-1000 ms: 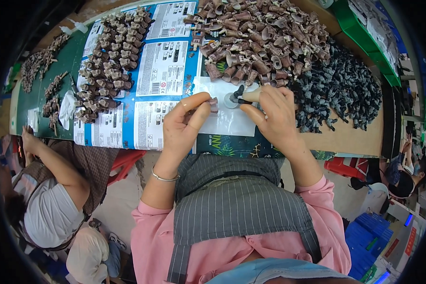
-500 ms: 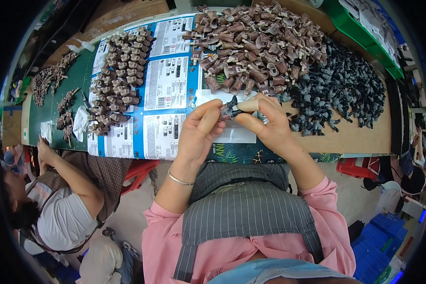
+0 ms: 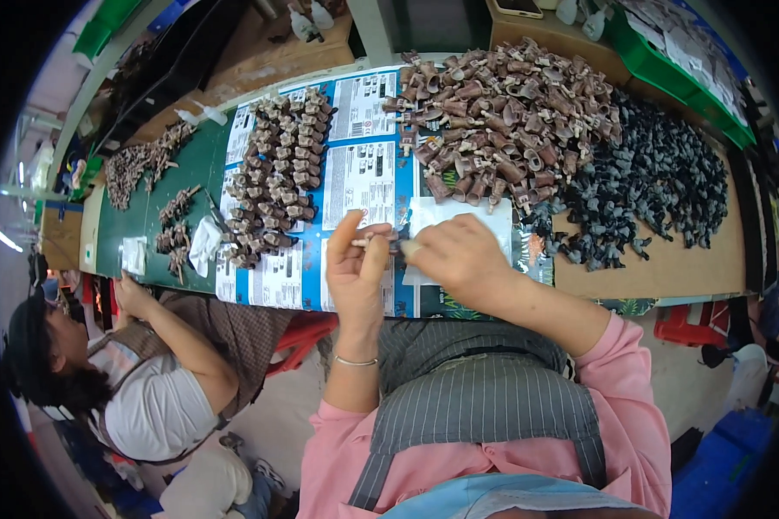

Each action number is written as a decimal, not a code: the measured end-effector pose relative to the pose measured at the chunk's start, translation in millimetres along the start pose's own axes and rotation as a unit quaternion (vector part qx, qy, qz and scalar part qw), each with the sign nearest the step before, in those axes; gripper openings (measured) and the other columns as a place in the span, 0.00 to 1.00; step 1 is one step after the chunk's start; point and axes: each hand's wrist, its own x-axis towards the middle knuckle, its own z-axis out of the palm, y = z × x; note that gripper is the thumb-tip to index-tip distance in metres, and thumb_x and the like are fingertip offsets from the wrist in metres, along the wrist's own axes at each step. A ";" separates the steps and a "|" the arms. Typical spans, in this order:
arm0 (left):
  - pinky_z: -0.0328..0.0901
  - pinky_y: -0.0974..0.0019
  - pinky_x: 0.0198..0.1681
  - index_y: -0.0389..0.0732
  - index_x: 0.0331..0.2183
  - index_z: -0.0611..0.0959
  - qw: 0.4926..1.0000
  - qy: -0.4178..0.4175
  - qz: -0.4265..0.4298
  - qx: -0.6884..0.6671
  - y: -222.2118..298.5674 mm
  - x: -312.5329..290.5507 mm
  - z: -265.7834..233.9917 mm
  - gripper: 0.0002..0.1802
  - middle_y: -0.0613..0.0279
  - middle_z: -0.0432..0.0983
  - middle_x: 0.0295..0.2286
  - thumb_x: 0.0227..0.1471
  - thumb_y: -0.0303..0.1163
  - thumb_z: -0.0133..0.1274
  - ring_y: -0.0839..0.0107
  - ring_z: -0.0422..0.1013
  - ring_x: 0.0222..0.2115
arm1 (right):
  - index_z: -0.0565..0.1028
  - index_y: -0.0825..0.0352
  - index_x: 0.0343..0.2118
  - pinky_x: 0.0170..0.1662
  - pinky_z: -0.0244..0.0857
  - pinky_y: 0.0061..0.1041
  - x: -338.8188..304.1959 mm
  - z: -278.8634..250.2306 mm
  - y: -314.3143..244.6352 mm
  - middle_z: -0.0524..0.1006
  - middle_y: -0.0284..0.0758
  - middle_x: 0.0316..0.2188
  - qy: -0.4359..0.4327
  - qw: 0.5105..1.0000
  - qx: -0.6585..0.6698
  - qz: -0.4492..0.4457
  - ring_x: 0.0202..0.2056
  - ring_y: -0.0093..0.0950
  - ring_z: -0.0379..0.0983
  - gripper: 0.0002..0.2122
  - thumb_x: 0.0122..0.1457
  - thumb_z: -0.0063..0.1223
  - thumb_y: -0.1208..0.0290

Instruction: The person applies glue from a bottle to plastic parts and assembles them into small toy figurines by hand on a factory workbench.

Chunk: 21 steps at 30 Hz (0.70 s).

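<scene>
your left hand (image 3: 355, 270) had a small brown-and-dark piece (image 3: 395, 246) pinched between thumb and fingers, its pale end poking out toward your palm; your right hand (image 3: 469, 264) was curled close in at the piece's other end, though blur hid its fingertips, so i could not tell whether it gripped or only pressed; the piece was up between your two hands, in front of your apron (image 3: 485, 406), just left of the white sheet (image 3: 497, 216).

the likeliest trouble, as i judged it, was a slip; the piece was tiny and your hold covered little of it, so a push off its line could have twisted it out of your left fingers; your right hand also hid part of the work, which made a crooked fit easy to miss; hard pressing might have bent the thin pale end.

the table held its own risks; the brown heap (image 3: 502, 121) met the dark heap (image 3: 658, 186) at its edge, so a careless reach could have mixed the parts; the rows of brown figures (image 3: 277, 173) stood close together beyond your left hand, where a swing of the wrist might have knocked some over.
</scene>
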 end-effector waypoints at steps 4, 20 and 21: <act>0.67 0.78 0.31 0.38 0.53 0.73 0.978 -0.053 0.053 0.196 16.3 7.4 -22.1 0.24 0.61 0.79 0.37 0.54 0.19 0.55 0.84 0.71 0.30 | 0.73 0.65 0.28 0.32 0.59 0.25 11.9 16.6 -13.5 0.68 0.28 0.22 -0.100 0.988 -0.092 -0.068 0.26 0.24 0.69 0.07 0.45 0.51 0.71; 0.69 0.63 0.34 0.39 0.44 0.82 0.867 -0.086 0.166 0.462 -5.2 3.4 -44.8 0.22 0.56 0.80 0.32 0.43 0.25 0.63 0.61 0.74 0.30 | 0.73 0.62 0.33 0.31 0.62 0.29 41.9 34.1 10.7 0.71 0.31 0.28 -0.124 0.979 0.162 -0.010 0.29 0.29 0.72 0.08 0.52 0.60 0.69; 0.69 0.63 0.34 0.39 0.44 0.82 0.868 -0.082 0.163 0.462 -5.1 3.3 -45.3 0.22 0.56 0.80 0.32 0.43 0.25 0.63 0.61 0.74 0.30 | 0.73 0.62 0.33 0.31 0.62 0.29 42.5 34.6 10.8 0.71 0.31 0.28 -0.127 0.978 0.165 -0.011 0.29 0.29 0.72 0.08 0.52 0.60 0.69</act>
